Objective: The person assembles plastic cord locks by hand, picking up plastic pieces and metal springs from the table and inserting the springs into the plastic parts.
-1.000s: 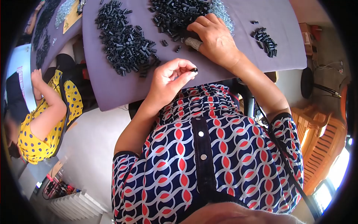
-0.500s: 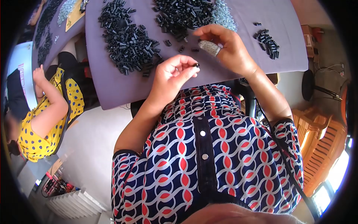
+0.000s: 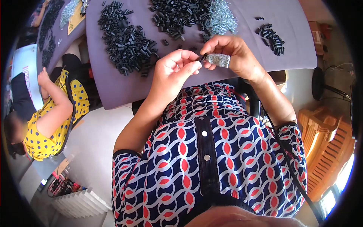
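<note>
My left hand is closed in a pinch at the table's front edge, its fingertips on a small black plastic piece. My right hand meets it from the right, its fingers also closed at the same spot. A grey knitted cover wraps my right thumb. The fingertips partly hide the black piece, so whether there are two parts is unclear. Just beyond my hands lie a heap of short black tubes and a pile of small silvery metal pieces.
Another large heap of black tubes spreads at left on the grey-purple tabletop. A smaller group of black pieces lies at right. A person in a yellow dotted garment sits at left by another table. A wooden chair stands at right.
My right hand has come down and left from above the table to meet my left hand, its fingers closing at the black piece. My left hand has stayed nearly in place.
</note>
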Demonstrator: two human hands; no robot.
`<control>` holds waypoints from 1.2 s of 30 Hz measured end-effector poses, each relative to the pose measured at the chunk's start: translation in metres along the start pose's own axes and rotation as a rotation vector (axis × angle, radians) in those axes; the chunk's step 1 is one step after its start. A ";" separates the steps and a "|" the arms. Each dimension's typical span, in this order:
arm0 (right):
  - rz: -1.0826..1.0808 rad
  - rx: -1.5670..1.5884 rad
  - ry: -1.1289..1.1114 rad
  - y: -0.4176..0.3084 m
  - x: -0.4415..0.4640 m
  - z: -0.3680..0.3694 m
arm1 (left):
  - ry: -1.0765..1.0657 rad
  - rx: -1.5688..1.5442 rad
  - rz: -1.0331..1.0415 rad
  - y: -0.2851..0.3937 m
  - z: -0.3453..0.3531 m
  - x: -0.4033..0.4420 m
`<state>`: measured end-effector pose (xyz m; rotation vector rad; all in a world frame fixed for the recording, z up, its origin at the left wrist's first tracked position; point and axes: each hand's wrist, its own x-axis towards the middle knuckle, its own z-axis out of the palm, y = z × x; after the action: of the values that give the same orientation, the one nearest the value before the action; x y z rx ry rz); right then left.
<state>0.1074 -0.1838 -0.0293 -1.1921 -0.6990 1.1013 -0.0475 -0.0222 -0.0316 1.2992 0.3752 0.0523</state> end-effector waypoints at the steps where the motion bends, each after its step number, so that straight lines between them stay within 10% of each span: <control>1: 0.001 0.009 -0.007 0.001 -0.001 0.000 | 0.002 0.023 -0.007 0.001 0.002 0.000; 23: -0.377 -0.497 -0.069 -0.008 -0.005 0.006 | -0.176 -0.532 -0.406 -0.007 -0.015 0.004; 36: -0.284 -0.600 0.084 -0.012 -0.007 0.015 | 0.043 -0.456 -0.163 -0.003 -0.002 0.003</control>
<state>0.0950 -0.1848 -0.0125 -1.5704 -1.1412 0.6108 -0.0457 -0.0204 -0.0356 0.8157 0.4737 0.0256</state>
